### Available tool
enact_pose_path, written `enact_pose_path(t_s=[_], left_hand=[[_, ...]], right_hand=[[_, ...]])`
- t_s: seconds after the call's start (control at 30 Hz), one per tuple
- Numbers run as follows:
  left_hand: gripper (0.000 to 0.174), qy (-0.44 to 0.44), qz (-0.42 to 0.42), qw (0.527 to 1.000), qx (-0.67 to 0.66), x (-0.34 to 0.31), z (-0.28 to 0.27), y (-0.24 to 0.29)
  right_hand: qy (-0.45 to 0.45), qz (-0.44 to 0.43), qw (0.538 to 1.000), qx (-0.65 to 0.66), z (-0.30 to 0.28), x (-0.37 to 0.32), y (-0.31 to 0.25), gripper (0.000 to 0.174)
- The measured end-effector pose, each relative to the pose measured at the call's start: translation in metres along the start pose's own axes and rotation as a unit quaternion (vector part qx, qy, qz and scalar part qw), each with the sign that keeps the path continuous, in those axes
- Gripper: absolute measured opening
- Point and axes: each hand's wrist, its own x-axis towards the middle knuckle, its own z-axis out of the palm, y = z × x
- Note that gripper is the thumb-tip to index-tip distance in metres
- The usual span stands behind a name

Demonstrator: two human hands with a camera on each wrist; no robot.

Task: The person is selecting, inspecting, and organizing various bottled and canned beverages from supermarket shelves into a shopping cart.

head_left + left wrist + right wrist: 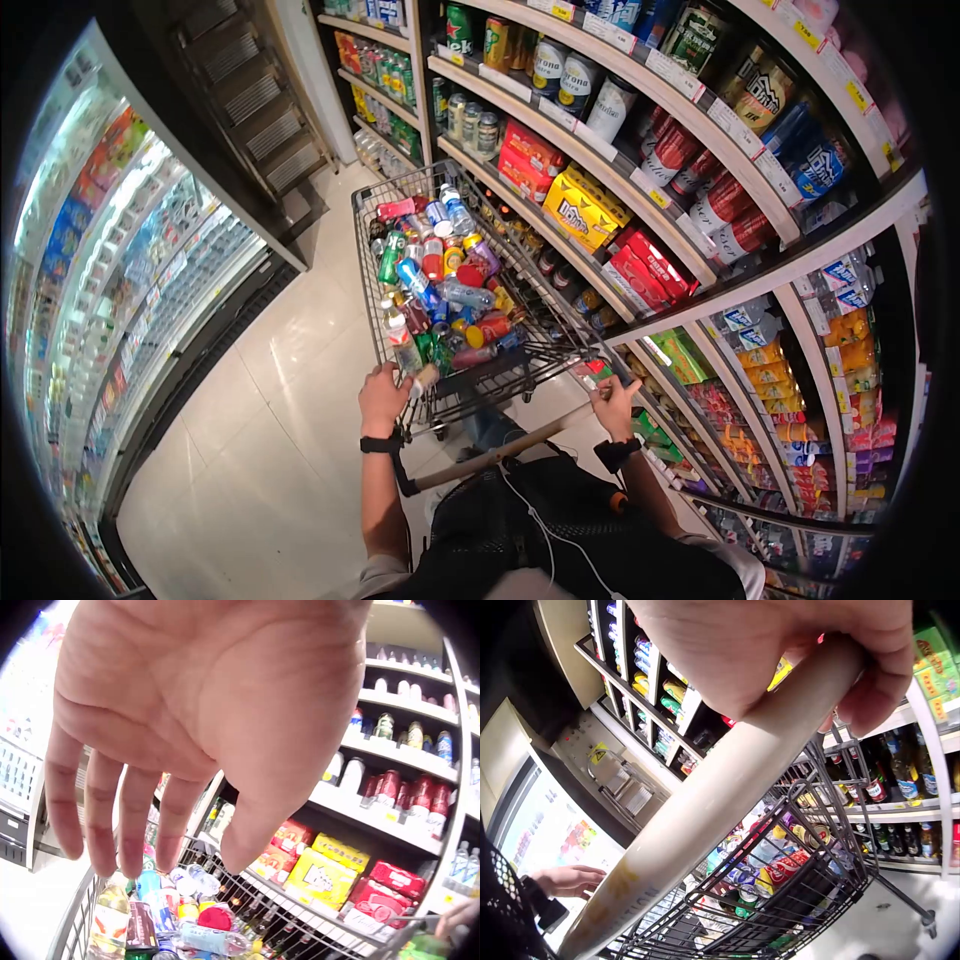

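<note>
My right hand [613, 405] curls round the right end of the pale cart handle [697, 799]; in the right wrist view the thumb side and fingertips wrap the bar. My left hand [383, 398] is off the handle, over the near left corner of the black wire shopping cart [787, 802]. In the left wrist view its fingers [135, 814] hang down loosely with nothing in the palm. Just below the fingertips stands a bottle of pale yellow liquid [109, 922]. A heap of bottles and cans fills the cart, among them a clear bottle [467, 294] and a blue one [418, 282].
Drink shelves [690, 90] run close along the cart's right side, with a yellow multipack [585, 208] and a red multipack [648, 268] low down. A lit cooler [110, 220] lines the left. A stepladder [250, 95] leans at the back. Tiled floor [270, 400] lies between.
</note>
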Motion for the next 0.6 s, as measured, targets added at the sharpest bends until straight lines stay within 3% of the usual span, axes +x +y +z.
enact_pose_path(t_s=[0.07, 0.13, 0.2, 0.27, 0.3, 0.33, 0.37, 0.4, 0.43, 0.47, 0.53, 0.6], left_hand=[[0.041, 0.022, -0.005, 0.998, 0.053, 0.045, 0.001, -0.003], [0.051, -0.036, -0.087, 0.993, 0.075, 0.072, 0.007, -0.015], [0.06, -0.085, -0.14, 0.982, 0.094, 0.079, 0.013, -0.032], [0.06, -0.146, -0.123, 0.979, 0.077, 0.083, 0.03, -0.06], [0.055, -0.158, -0.11, 0.978, 0.083, 0.075, 0.04, -0.071], [0.053, -0.226, -0.131, 0.963, 0.067, 0.075, 0.055, -0.084], [0.054, -0.305, -0.138, 0.941, -0.044, 0.072, 0.059, -0.089], [0.055, -0.302, 0.004, 0.953, 0.035, 0.07, 0.06, -0.096], [0.053, -0.337, -0.101, 0.935, -0.038, 0.071, 0.052, -0.093], [0.049, -0.36, -0.133, 0.92, -0.073, 0.076, 0.041, -0.084], [0.045, -0.384, -0.139, 0.906, -0.113, 0.082, 0.048, -0.108], [0.037, -0.38, -0.118, 0.917, -0.03, 0.089, 0.041, -0.098]], right_hand=[[0.003, -0.012, 1.0, -0.024, 0.0, -0.002, -0.016, 0.025], [-0.009, 0.038, 0.999, 0.024, 0.0, 0.007, -0.024, 0.026], [0.016, -0.031, 0.999, 0.022, 0.01, 0.011, -0.015, 0.022], [0.006, 0.022, 0.999, 0.022, 0.012, 0.026, -0.026, 0.021], [0.002, 0.03, 0.999, 0.023, 0.012, 0.029, -0.032, 0.02], [-0.002, 0.037, 0.999, 0.023, 0.012, 0.033, -0.037, 0.02], [0.009, 0.037, 0.999, 0.019, 0.013, 0.039, -0.041, 0.019], [0.014, 0.031, 0.999, 0.03, 0.014, 0.043, -0.04, 0.02], [0.013, 0.033, 0.999, 0.029, 0.017, 0.045, -0.045, 0.02], [0.023, 0.034, 0.999, 0.026, 0.019, 0.051, -0.049, 0.02], [0.026, 0.033, 0.999, 0.026, 0.023, 0.056, -0.055, 0.022], [0.033, 0.027, 0.999, 0.021, 0.026, 0.057, -0.053, 0.023]])
